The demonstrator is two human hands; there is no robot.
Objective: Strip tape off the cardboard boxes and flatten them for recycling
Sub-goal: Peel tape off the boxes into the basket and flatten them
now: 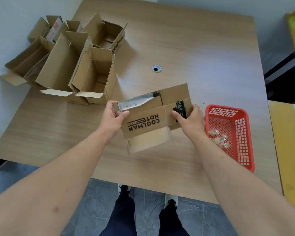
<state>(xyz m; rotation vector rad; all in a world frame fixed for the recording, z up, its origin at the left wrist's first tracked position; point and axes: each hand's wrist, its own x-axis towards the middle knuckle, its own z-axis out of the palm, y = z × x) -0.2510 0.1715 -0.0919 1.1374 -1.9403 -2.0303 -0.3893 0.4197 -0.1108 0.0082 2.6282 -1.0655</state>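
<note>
A small brown cardboard box [148,116] printed "COOLMAN NOTE" is held above the wooden table [194,48], near its front middle. My left hand [113,118] pinches the loose end of a shiny grey strip of tape [136,102] that runs along the box's top edge. My right hand [190,119] grips the box's right end, thumb on the front face beside a black label [180,106]. The box's lower flaps hang toward the table.
Several open, upright cardboard boxes [92,74] crowd the table's back left corner. A red plastic basket [232,133] holding crumpled bits of tape sits right of my right hand. A round cable hole [157,68] marks the table's middle. Yellow furniture stands at the right.
</note>
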